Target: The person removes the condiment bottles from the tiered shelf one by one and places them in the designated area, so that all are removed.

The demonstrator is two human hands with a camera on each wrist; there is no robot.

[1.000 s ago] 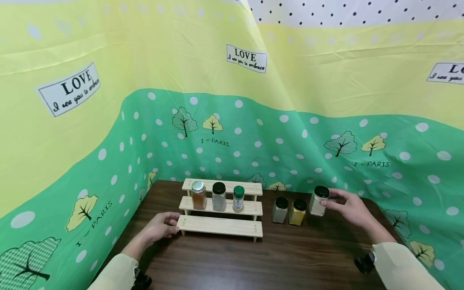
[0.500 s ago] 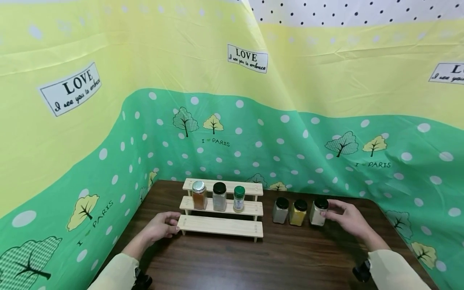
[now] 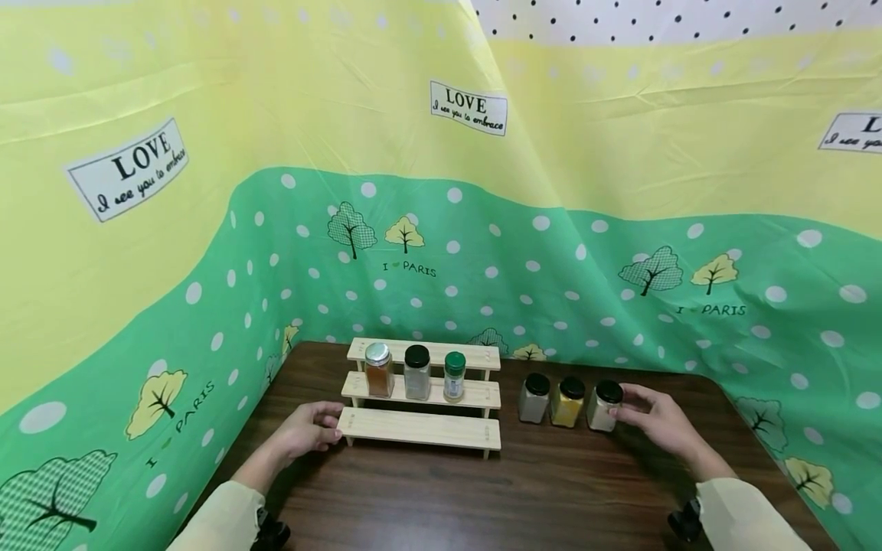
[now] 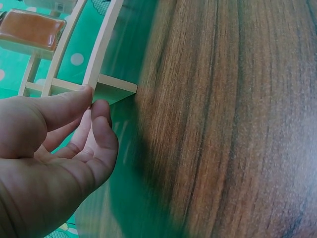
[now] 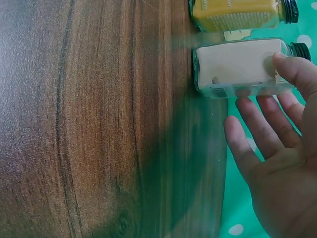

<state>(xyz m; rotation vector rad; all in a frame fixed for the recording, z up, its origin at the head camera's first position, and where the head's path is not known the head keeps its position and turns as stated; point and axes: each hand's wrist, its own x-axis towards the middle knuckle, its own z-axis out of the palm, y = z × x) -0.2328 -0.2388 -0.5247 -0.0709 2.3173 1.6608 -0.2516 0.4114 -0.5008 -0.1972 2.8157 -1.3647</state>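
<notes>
Two hands, well apart: with our left hand [image 3: 303,430] we pinch the wooden rack [image 3: 420,427] at its near left end; with our right hand [image 3: 658,417] we hold the pale jar [image 3: 602,413] upright on the table [image 3: 551,497], just right of the yellow jar [image 3: 567,407].

The printed cloth [image 3: 331,130] carries most of the lettering. Its left banner [image 3: 129,170] reads "LOVE" over "I see you to embrace", and the middle banner [image 3: 469,109] repeats both lines. The right banner [image 3: 850,132] is cut off by the frame, leaving "L" over "I see yo". Under the tree drawings, "I PARIS" appears three times, a small green mark between the words. Print on the yellow jar [image 5: 237,15], green-capped jar [image 3: 454,376] and pale jar [image 5: 237,64] is too unclear to read.
</notes>
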